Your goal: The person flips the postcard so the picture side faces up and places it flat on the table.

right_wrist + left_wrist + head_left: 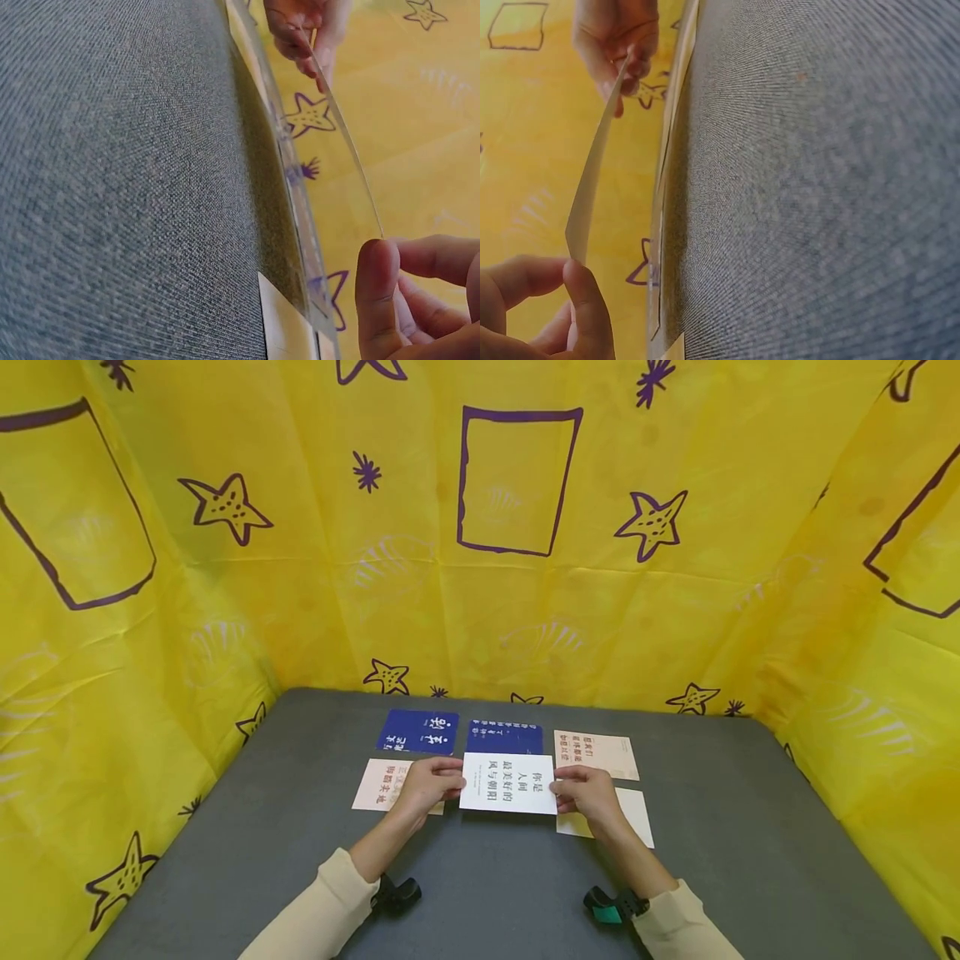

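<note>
A white card (508, 783) with dark printed characters is held level between both hands, raised above the table in the wrist views. My left hand (431, 787) pinches its left edge between thumb and fingers. At the opposite edge my right hand (591, 795) pinches it the same way. Seen edge-on in the left wrist view, the card (598, 165) bows slightly. Behind it lies a blue card (506, 737), its lower part overlapped by the white one. Under the left hand is a pink card (378, 785); a cream card (636, 817) lies under the right hand.
Another blue card (420, 732) lies at the back left and a peach card (611, 755) at the back right of the grey table (495, 893). Yellow patterned cloth (420, 610) hangs around the back and sides. Dark straps (393, 896) circle both wrists.
</note>
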A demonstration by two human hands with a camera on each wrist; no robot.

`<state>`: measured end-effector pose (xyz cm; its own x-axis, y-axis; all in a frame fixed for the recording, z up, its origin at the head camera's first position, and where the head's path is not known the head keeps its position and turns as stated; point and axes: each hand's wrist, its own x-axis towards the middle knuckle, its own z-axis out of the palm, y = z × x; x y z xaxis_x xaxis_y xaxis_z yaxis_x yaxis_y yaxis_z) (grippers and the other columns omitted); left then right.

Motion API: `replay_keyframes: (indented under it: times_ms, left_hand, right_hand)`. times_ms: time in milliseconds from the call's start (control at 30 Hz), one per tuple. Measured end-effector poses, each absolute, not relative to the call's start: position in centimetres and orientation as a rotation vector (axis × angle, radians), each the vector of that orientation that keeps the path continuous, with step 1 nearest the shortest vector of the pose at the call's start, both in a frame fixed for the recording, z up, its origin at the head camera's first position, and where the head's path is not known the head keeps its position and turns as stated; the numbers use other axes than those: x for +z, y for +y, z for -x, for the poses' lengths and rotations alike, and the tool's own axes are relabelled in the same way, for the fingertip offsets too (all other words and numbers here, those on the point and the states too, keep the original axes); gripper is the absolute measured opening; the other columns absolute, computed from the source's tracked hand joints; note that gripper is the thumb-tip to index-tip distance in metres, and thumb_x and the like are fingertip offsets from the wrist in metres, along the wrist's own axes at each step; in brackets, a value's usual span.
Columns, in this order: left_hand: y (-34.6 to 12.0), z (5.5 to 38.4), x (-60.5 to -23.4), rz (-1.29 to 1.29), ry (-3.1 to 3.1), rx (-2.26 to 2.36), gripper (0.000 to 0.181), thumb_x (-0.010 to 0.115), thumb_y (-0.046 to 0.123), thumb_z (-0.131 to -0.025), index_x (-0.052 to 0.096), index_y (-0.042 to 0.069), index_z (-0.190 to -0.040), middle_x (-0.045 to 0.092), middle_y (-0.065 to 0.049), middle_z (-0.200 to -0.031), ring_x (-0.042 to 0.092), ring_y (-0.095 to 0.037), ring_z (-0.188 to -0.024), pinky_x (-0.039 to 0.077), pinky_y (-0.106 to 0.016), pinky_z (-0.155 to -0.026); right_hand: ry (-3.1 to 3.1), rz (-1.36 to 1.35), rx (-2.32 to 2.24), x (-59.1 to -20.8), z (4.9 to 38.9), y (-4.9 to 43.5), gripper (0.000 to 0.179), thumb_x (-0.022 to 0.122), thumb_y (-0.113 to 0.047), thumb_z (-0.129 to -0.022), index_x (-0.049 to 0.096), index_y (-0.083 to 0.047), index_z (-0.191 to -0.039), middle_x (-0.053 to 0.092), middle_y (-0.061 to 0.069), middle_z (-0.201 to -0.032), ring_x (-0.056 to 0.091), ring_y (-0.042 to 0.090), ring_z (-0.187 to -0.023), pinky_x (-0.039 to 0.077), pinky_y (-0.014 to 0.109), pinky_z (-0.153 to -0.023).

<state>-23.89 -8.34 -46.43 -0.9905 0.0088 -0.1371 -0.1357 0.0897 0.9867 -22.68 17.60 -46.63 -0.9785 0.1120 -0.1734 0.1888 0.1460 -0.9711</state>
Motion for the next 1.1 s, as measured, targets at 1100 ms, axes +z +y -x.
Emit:
replay_keyframes:
  times_ms: [1100]
  left_hand:
    - [-8.02, 23.98, -46.12, -0.034, 2.508, 1.506, 0.057, 0.066, -0.015, -0.065, 0.059, -0.010, -0.122, 0.065, -0.017, -0.099, 0.056, -0.017, -0.075, 0.044, -0.022, -0.055]
  right_hand:
    - [2.451, -0.225, -1.754, -47.37, 23.59, 17.41, 0.014, 0.068, 0.007, -0.077, 0.066, 0.011, -0.091, 0.060, 0.006, -0.059, 0.054, 0.013, -0.046, 0.049, 0.024, -0.045]
